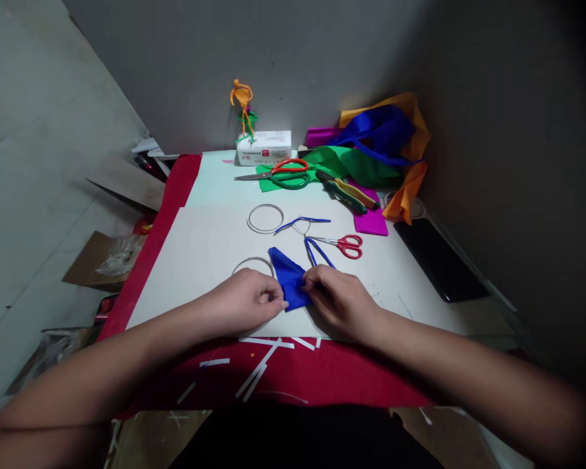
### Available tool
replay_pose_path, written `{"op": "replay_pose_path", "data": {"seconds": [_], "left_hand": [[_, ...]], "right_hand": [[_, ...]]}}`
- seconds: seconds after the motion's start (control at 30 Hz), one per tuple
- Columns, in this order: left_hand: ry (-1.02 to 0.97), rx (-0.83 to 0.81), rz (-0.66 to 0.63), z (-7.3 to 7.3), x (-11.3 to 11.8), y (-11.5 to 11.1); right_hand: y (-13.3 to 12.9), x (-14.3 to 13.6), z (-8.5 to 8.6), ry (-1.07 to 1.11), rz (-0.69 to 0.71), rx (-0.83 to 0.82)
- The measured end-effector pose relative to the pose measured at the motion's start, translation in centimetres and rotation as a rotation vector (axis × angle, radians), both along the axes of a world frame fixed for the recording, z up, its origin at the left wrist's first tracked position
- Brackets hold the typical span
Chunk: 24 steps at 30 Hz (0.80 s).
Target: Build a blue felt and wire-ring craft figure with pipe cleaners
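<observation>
A small piece of blue paper (290,280) lies between my hands over the white sheet. My left hand (258,296) pinches its lower left corner between thumb and finger. On the right edge of the same piece, my right hand (334,296) has its fingers pressed together. Just beyond them is a wire figure (301,225) with blue-wrapped arms and legs. Its legs reach down near my right hand. Small red-handled scissors (349,246) lie beside the figure. Two wire rings (265,219) rest to the left, the nearer one partly hidden by my left hand.
Behind lie large scissors (290,174), pliers (349,194) and crumpled green paper (354,164). An orange figure (243,101) stands on a white box (266,148). A black phone (439,259) is at the right; white strips (254,378) lie on the red cloth (342,374).
</observation>
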<state>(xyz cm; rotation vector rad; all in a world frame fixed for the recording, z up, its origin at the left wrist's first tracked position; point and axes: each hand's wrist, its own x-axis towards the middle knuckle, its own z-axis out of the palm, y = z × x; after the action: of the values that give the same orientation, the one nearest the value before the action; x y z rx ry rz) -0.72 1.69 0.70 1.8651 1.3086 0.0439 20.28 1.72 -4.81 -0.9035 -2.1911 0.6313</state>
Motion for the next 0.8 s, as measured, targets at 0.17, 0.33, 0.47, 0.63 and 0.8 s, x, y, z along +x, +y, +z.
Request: {"op": "replay_pose_path", "data": {"seconds": [0.17, 0.33, 0.47, 0.63, 0.8], "left_hand": [[0.209, 0.181, -0.124, 0.4, -0.5, -0.1], [0.328, 0.324, -0.074, 0.3, -1.0, 1.3], [0.386, 0.384, -0.041, 0.1, -1.5, 2.1], [0.313, 0.476, -0.019, 0.2, -1.4, 1.5], [0.248, 0.562, -0.11, 0.0, -0.8, 0.3]], "right_hand": [[-0.1, 0.0, 0.4, -0.093, 0.094, 0.044], [-0.2, -0.1, 0.4, -0.124, 0.098, 0.084], [0.0, -0.1, 0.3, -0.136, 0.074, 0.048], [-0.1, -0.1, 0.5, -0.129, 0.063, -0.002], [-0.3, -0.2, 0.8, -0.145, 0.055, -0.039]]}}
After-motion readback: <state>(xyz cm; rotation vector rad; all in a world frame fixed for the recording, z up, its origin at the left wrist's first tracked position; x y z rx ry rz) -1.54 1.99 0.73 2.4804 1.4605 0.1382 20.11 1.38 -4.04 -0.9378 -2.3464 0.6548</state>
